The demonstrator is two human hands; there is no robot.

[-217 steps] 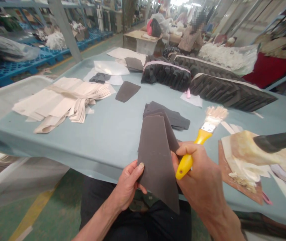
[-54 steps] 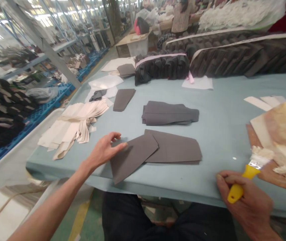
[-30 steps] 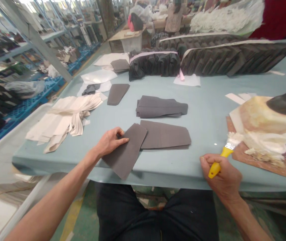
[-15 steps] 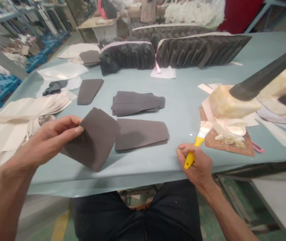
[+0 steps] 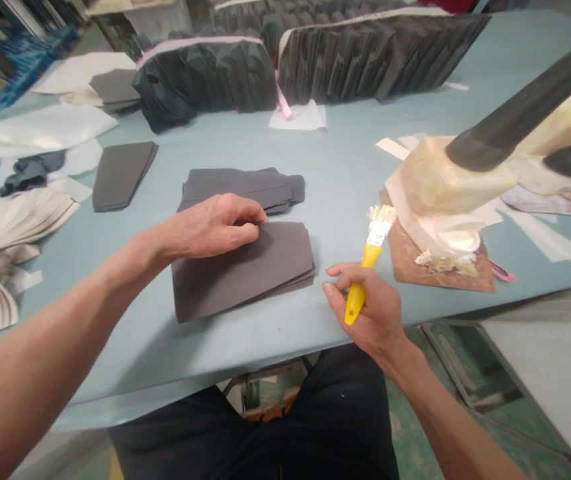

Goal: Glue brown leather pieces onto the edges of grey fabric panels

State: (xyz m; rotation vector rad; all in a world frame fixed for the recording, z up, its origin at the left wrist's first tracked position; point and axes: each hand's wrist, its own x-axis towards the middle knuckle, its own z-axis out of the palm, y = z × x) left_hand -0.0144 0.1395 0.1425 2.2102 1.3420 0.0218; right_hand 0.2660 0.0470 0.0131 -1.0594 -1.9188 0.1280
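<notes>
Left hand [image 5: 210, 228] atop grey stack [image 5: 255, 273] on table [image 5: 345, 173], fingers curled at its far edge; grip unclear. Right hand [image 5: 371, 317] clenched round brush [image 5: 367, 263], just beside stack.

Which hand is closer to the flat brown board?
Right. The right hand, holding a yellow-handled brush, is beside the board; the left hand rests farther left on grey fabric pieces.
</notes>
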